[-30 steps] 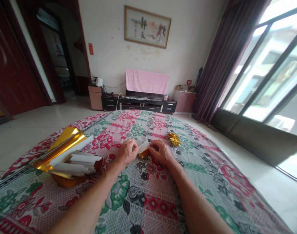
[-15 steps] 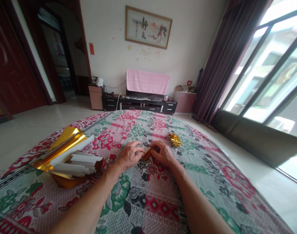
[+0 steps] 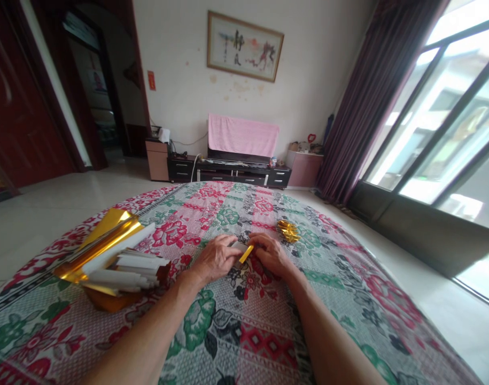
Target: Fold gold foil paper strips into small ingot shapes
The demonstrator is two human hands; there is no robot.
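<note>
I see a bare left forearm point(image 3: 148, 326) at the frame's lower left and a bare right forearm point(image 3: 324, 321) at lower right, both tapering to narrower wrists. The left hand point(image 3: 215, 259) and right hand point(image 3: 271, 253) are ungloved.

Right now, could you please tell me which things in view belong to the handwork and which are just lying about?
Likely in use:
- gold-and-white paper, held by left hand and right hand
- paper pile
- crinkled gold pieces

Just around:
- pink cloth
- framed picture
- purple curtain
</note>
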